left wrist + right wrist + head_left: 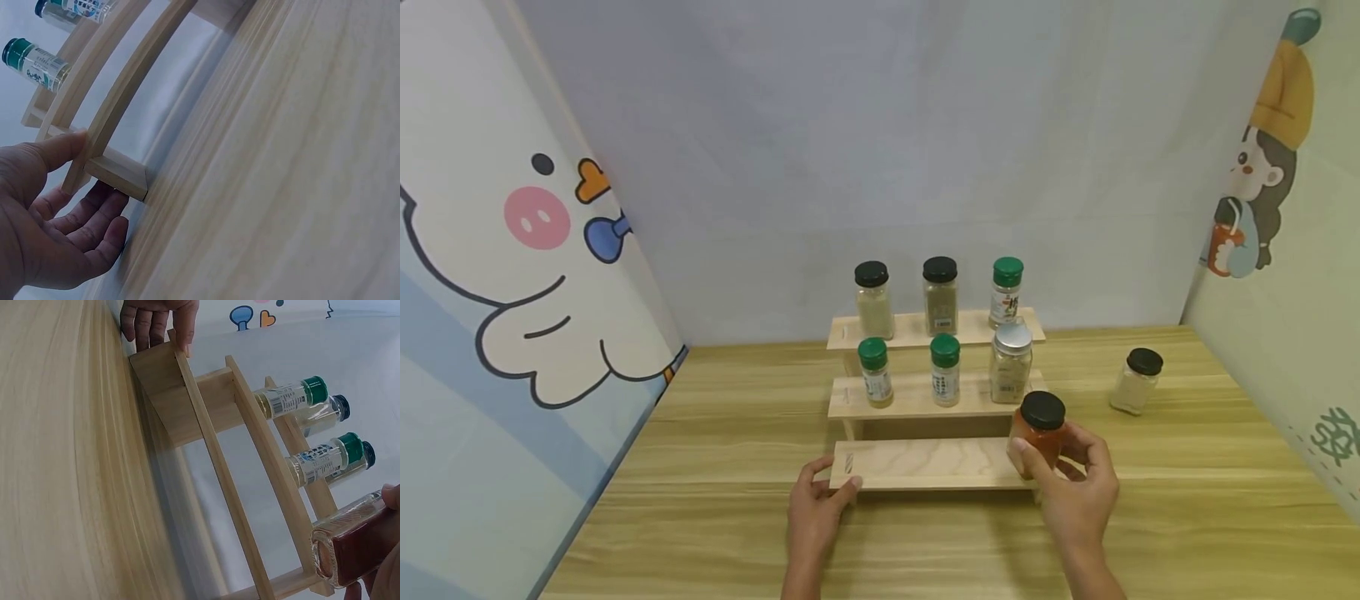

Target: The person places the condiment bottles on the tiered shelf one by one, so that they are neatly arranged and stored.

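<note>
A three-step wooden spice rack [925,467] stands on the table. My left hand [816,510] grips the left end of its lowest step, thumb on the front edge; in the left wrist view, that hand [62,219] has its fingers by the side panel. My right hand [1078,492] holds a glass spice jar [1037,446] of red seasoning with a black lid at the right end of the lowest step. In the right wrist view the jar's [356,544] clear base looks raised off the step. Part of the jar is hidden by the thumb.
On the middle step are two green-capped shakers [876,379] [945,375] and a silver-lidded jar [1011,367]. The top step holds two black-lidded jars [874,308] [941,300] and a green-capped shaker [1006,296]. Another black-lidded jar [1135,387] stands on the table at right.
</note>
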A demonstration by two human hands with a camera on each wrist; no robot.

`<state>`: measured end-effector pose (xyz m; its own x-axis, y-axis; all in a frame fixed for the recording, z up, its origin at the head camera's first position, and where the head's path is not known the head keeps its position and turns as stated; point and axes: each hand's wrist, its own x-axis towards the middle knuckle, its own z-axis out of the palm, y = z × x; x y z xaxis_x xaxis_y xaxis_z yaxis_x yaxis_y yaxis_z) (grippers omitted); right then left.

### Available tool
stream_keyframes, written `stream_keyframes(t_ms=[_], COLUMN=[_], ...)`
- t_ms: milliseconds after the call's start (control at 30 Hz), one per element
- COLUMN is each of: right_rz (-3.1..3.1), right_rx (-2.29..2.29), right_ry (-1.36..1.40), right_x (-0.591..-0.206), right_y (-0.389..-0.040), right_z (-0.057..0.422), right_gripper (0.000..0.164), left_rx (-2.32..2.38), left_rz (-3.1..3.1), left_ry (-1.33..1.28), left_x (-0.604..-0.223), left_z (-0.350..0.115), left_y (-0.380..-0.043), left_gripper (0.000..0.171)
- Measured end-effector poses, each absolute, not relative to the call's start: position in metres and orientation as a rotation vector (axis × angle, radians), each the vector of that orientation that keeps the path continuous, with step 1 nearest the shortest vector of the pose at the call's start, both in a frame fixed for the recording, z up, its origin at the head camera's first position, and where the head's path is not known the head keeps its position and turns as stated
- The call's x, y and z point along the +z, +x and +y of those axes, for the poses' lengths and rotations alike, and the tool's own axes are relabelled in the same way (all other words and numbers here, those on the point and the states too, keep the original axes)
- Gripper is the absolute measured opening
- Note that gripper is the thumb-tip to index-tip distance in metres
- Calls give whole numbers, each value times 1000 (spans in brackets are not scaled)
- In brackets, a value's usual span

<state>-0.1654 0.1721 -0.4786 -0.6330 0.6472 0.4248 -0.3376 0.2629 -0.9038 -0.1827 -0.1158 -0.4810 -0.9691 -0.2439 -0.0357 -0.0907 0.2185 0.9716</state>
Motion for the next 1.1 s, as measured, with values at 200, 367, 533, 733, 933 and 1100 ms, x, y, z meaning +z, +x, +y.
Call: stream_keyframes(t_ms=[200, 367, 533, 733, 933, 1100], right_rz=[-1739, -1716, -1746, -1775, -1807, -1812], right_rx=[1455, 1523, 1554, 1551, 1576, 1608], right_ry=[-198, -211, -183, -112, 32, 108], right_x=[-521, -472, -431, -413, -412, -416], right_y=[-186, -166, -150, -145, -148, -153], right_z=[173, 142, 117, 97, 86, 82], right_gripper=[56, 50, 45, 45, 46, 47], left_rx=[-1862, -1874, -1877, -1883, -1878, -1883], left_rz=[-2351, -2347, -2355, -2349, -2345, -2349], left_ry=[325, 311, 318, 313, 306, 301], left_x=[-481, -482, -482, -482, -483, -484], left_z=[-116, -116, -116, -116, -117, -118], left_y=[-183, -184, -183, -183, -183, -184], left_gripper=[53, 55, 56, 55, 55, 56])
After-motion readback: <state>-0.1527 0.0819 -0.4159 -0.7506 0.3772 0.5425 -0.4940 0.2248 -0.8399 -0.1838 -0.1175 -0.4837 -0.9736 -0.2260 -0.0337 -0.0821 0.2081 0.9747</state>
